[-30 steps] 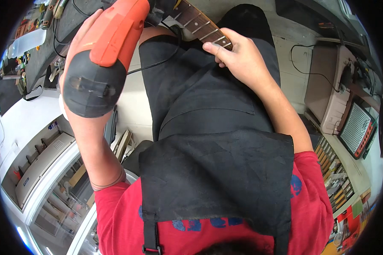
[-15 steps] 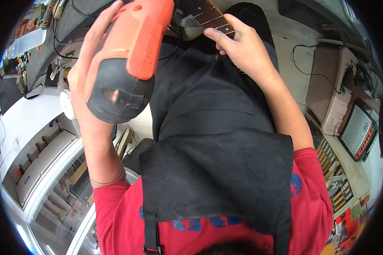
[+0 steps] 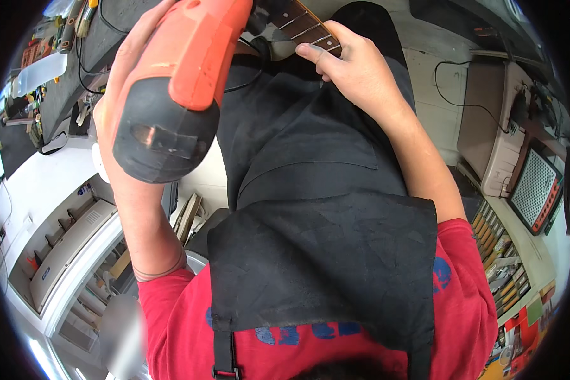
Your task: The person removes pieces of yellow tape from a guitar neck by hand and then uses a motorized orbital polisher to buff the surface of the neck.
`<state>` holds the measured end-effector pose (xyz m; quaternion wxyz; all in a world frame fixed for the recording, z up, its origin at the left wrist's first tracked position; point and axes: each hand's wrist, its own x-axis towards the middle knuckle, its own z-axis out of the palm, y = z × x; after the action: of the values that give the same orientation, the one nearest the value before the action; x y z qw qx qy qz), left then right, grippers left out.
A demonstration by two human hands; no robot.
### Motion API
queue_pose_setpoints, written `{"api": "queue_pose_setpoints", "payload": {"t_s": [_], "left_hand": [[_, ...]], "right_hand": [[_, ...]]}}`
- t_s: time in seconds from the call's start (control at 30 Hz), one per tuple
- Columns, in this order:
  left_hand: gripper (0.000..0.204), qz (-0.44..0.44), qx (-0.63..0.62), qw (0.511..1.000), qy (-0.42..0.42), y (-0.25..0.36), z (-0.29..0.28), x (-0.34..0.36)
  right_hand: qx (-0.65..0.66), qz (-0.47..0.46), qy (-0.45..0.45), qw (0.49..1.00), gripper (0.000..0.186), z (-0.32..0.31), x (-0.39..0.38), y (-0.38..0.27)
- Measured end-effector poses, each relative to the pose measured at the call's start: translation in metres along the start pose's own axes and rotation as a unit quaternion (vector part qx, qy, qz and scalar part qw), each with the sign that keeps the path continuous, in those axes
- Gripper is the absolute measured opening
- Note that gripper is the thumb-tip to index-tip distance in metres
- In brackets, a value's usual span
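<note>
My left hand (image 3: 123, 63) is wrapped round the left side of a bulky orange and black power tool (image 3: 202, 57). The tool fills the upper left of the head view, its rounded black end toward me; its far end is hidden. My right hand (image 3: 358, 63) grips the end of a guitar neck (image 3: 307, 26), thumb along its edge and fingers mostly underneath. The dark fretboard with metal frets and pale dots shows just right of the tool. Between them lies a smooth grey piece (image 3: 284, 47) I cannot make out. A black cord (image 3: 250, 82) loops below the tool.
Black apron cloth (image 3: 310, 145) covers my lap. At the upper left, a dark bench (image 3: 76, 82) carries hand tools and a translucent tray (image 3: 41, 73). On the right stand a pale case (image 3: 503, 142), a grilled speaker box (image 3: 532, 190) and a rack of wooden-handled tools (image 3: 487, 237).
The power tool and my left hand have shifted slightly left, baring more of the fretboard. My right hand has moved a little left with the neck. A blurred round shape has appeared at lower left.
</note>
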<state>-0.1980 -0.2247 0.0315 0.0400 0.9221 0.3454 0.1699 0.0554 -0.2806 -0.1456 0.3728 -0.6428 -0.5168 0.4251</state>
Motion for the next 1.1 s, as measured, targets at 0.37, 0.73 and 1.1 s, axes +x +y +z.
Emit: {"api": "queue_pose_setpoints", "payload": {"t_s": [0.37,0.73,1.1], "left_hand": [[0.053,-0.037,-0.012,0.999,-0.014,0.001,0.000,0.001],[0.052,0.006,-0.003,1.000,-0.021,-0.001,-0.002,0.001],[0.058,-0.070,-0.056,0.996,-0.004,0.002,0.001,-0.008]], "right_hand": [[0.003,-0.017,-0.004,1.000,0.046,-0.001,0.000,0.000],[0.009,0.007,-0.016,1.000,0.045,-0.003,-0.001,-0.005],[0.035,0.014,-0.014,0.999,0.052,-0.002,0.000,0.001]]}}
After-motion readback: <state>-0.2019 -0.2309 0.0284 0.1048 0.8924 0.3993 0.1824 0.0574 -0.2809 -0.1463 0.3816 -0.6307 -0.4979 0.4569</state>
